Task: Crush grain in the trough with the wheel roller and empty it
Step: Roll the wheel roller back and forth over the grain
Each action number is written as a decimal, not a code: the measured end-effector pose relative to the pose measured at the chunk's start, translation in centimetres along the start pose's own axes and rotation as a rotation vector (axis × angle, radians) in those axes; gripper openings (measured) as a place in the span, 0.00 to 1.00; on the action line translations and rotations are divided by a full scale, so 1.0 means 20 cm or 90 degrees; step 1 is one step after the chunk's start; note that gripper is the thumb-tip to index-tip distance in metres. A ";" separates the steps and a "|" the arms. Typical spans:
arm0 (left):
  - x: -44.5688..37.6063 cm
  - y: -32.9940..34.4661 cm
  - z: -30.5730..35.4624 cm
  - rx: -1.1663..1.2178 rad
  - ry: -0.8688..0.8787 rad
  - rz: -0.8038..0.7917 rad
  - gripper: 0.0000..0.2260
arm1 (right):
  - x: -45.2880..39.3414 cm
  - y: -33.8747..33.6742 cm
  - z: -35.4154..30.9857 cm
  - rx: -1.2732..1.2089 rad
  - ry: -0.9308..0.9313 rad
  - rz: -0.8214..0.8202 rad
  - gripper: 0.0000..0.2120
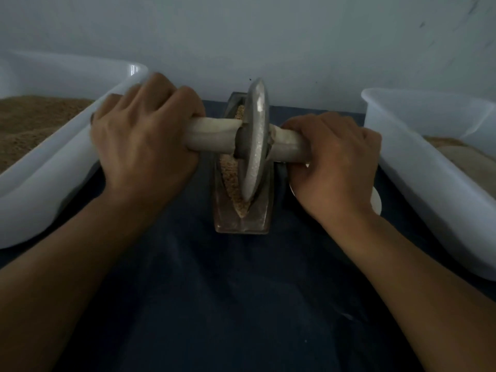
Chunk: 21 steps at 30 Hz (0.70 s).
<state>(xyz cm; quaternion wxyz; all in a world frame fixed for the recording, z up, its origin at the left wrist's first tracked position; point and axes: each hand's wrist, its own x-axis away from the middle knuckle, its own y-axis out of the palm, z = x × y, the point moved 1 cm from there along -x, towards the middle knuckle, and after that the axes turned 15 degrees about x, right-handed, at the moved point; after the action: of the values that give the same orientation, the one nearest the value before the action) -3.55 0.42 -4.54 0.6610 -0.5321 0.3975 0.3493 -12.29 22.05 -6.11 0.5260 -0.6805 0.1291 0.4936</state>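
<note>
A narrow dark metal trough [243, 221] lies lengthwise on the dark blue cloth [228, 304], pointing away from me. Tan grain [230, 175] fills its groove. The grey metal wheel roller [256, 138] stands on edge in the groove, its lower rim in the grain near the trough's near end. A pale wooden axle handle [212, 135] runs through the wheel. My left hand [142, 138] grips the axle's left end, and my right hand [335, 162] grips its right end, both with fingers curled over the wood.
A white plastic tub [67, 146] with brown grain stands at the left, close to my left hand. Another white tub [429, 162] with paler material stands at the right. A small white round object [375, 202] peeks out under my right wrist. A pale wall rises just behind.
</note>
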 end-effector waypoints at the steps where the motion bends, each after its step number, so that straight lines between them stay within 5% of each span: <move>1: 0.00 -0.01 0.00 -0.007 0.002 0.008 0.03 | 0.00 -0.01 0.00 -0.006 0.000 0.006 0.14; 21: 0.07 0.09 -0.07 0.063 -0.020 -0.035 0.03 | 0.02 0.04 -0.01 0.028 -0.024 -0.047 0.14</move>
<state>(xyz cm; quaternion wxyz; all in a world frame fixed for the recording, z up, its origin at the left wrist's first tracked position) -4.75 -0.60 -6.77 0.7021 -0.5037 0.3890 0.3194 -12.49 21.66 -6.89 0.5610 -0.6639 0.1047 0.4833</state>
